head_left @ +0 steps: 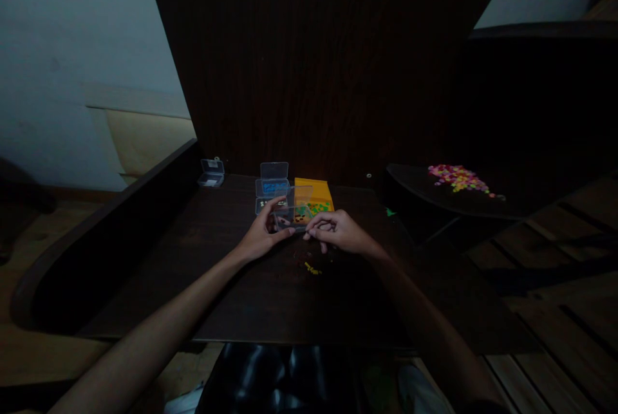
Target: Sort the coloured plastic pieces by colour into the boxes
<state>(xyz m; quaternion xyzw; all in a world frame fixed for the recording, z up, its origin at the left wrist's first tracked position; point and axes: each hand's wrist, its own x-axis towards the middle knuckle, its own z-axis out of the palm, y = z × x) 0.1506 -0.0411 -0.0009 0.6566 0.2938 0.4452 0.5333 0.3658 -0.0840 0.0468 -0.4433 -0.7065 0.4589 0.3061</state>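
My left hand (pixel 263 234) grips a clear plastic box (pixel 288 227) by its left side, with thumb in front and fingers behind. The box's lid is raised, and a few small dark pieces show in it. At the box's right front corner is my right hand (pixel 335 232), fingertips pinched together; whatever is between them is too small to make out. Below the hands, small yellow pieces (pixel 313 268) lie on the dark table (pixel 241 298), with faint reddish-dark bits near them. Behind the box sits a yellow tray (pixel 311 188) with green pieces (pixel 321 208) on it.
Open clear boxes stand behind my left hand, one with blue pieces (pixel 274 188), one with whitish pieces (pixel 263 203). Another small open box (pixel 211 172) is at the back left. Pink and yellow pieces (pixel 458 179) are heaped on the right shelf (pixel 415 185). A raised side board (pixel 116 221) bounds the left.
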